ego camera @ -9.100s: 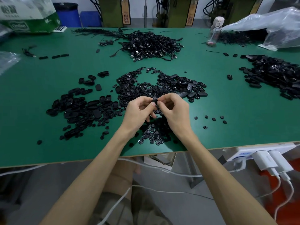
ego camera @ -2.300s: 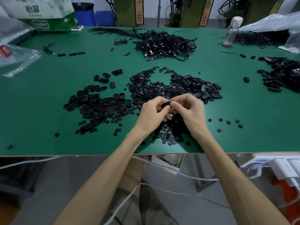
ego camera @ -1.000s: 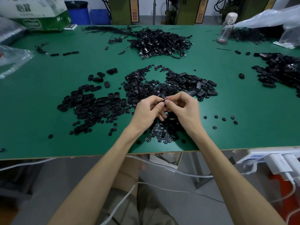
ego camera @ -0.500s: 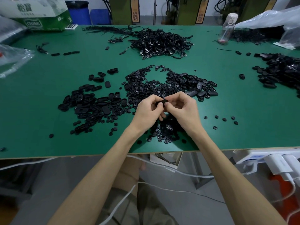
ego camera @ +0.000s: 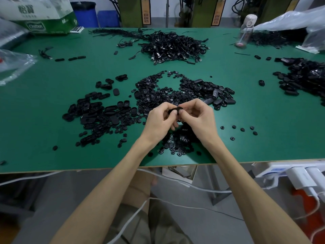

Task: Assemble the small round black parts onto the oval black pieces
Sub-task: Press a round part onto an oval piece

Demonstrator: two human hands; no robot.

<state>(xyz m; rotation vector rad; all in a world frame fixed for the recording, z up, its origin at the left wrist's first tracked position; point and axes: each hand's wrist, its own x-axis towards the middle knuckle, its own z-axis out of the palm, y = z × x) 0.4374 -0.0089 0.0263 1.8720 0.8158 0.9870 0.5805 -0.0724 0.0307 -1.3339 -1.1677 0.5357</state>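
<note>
Left hand [ego camera: 161,120] and right hand [ego camera: 199,118] meet above a green table [ego camera: 52,155], curled fingers pinching an oval piece [ego camera: 175,110] between them. Round parts [ego camera: 177,143] lie heaped below, ovals [ego camera: 93,113] to the left. Far right, a clear bag [ego camera: 288,20] seems to hold black parts [ego camera: 269,38]

your fingers [ego camera: 173,112] cover most of the black piece [ego camera: 175,109] | any round part on it too small to tell | clear bag [ego camera: 12,66] cut off at left edge
</note>
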